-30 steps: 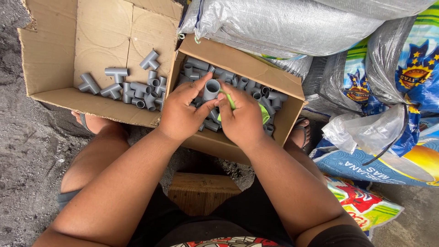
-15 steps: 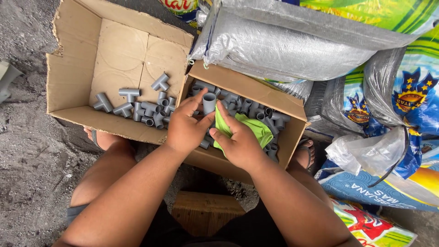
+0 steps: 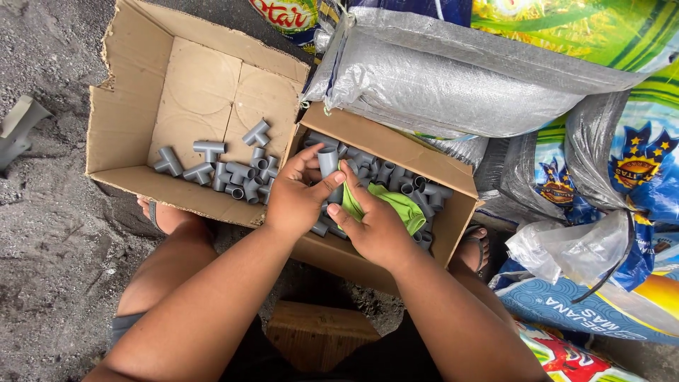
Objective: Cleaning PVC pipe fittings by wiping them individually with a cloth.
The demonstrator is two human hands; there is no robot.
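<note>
Down on rough grey ground [image 3: 49, 233], two open brown cardboard boxes sit side by side in front of the person's knees. Over the smaller right-hand cardboard box [image 3: 453, 219], the left hand [image 3: 297, 198] grasps a short grey plastic pipe fitting [image 3: 328, 161], holding it upright between thumb and fingers above the box's near-left part. The right hand [image 3: 375, 226] is clenched on a bright green cloth [image 3: 392, 205], pressing one end of it against the side of that fitting, while the rest of the cloth trails toward the box's right wall. Beneath both hands, the box is packed with a heap of loose grey pipe fittings [image 3: 396, 177], reaching to its far edge.

The larger left-hand cardboard box [image 3: 127, 106] touches the smaller box along its right wall. A small cluster of grey T-shaped pipe fittings [image 3: 226, 170] lies on its floor along the near edge and into the near-right corner; one lies apart, a little farther in.

A silver woven plastic sack [image 3: 453, 78] lies against the far edge of the smaller box, with blue and green printed sacks [image 3: 622, 163] piled to the right. A crumpled clear plastic bag [image 3: 566, 247] rests on them. A wooden block [image 3: 318, 332] sits between the person's legs.
</note>
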